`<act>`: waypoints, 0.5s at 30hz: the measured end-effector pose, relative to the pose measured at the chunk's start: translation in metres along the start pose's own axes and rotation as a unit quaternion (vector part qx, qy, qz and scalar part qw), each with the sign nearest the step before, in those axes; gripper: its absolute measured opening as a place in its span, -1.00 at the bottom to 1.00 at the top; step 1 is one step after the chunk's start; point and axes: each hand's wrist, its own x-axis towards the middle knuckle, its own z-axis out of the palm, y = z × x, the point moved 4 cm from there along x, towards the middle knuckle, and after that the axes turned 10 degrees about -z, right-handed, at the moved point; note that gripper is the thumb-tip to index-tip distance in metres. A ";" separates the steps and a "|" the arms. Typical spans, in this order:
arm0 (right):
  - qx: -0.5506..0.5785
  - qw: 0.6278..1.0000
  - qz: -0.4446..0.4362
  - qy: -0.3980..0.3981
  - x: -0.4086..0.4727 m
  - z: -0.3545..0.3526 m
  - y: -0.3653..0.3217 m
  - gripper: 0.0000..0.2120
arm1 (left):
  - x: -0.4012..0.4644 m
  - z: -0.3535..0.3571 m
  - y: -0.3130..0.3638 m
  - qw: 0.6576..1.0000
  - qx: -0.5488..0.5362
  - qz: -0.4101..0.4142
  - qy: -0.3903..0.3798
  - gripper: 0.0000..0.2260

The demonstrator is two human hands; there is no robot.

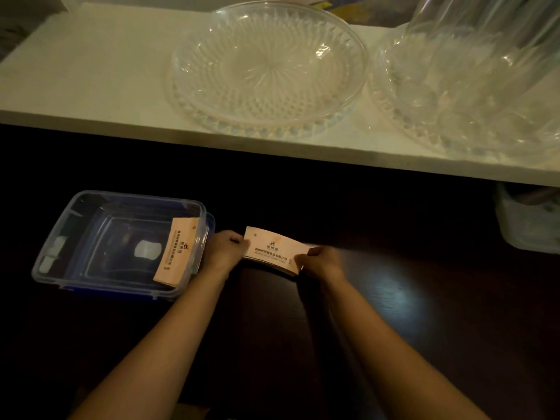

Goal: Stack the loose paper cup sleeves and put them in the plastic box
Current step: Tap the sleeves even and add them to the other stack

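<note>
A flat stack of pale pink paper cup sleeves (272,248) with printed text is held between both hands above the dark table. My left hand (224,251) pinches its left end and my right hand (321,263) pinches its right end. To the left stands the clear plastic box (69,237) with a blue rim, open on top. Another pink sleeve stack (177,250) leans against the box's right inner wall.
A white shelf (91,86) runs across the back, above the dark table (394,298). On it stand a cut-glass dish (266,71) and a second glass dish (454,95) under a tall clear vessel (485,22). A pale container (530,219) sits under the shelf at right.
</note>
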 end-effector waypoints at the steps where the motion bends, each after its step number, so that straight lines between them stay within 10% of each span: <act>1: -0.011 1.000 0.000 -0.004 0.000 0.000 0.000 -0.89 | 0.000 -0.001 0.000 1.000 -0.007 -0.002 -0.005 -0.73; 15: 0.078 0.996 -0.016 -0.025 -0.020 0.001 0.002 -0.64 | -0.010 0.000 -0.019 0.993 -0.003 -0.020 -0.118 -0.66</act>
